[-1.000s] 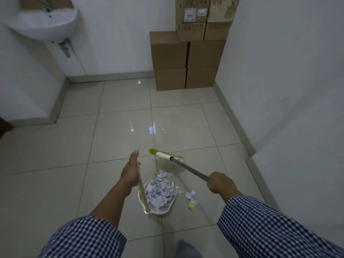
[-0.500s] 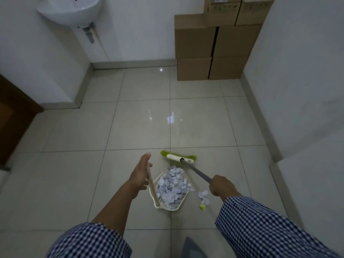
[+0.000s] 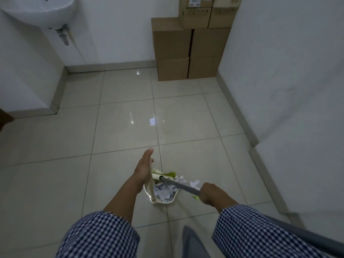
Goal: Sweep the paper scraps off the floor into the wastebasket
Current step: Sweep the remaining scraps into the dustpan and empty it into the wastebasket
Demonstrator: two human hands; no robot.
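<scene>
my left hand (image 3: 143, 170) grips the dustpan handle (image 3: 151, 185), right hand (image 3: 212, 195) the broom (image 3: 176, 184); boxes (image 3: 188, 53) at top, sink (image 3: 37, 12) upper left.

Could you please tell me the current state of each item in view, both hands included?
paper scraps, mostly piled in the dustpan; a few lie loose on the tiles beside it.
dustpan, set on the floor, loaded.
broom, head down at the dustpan's mouth.
left hand, holds the dustpan's handle.
right hand, grips the broom's grey shaft.
cardboard boxes, closed, stacked in the corner.
</scene>
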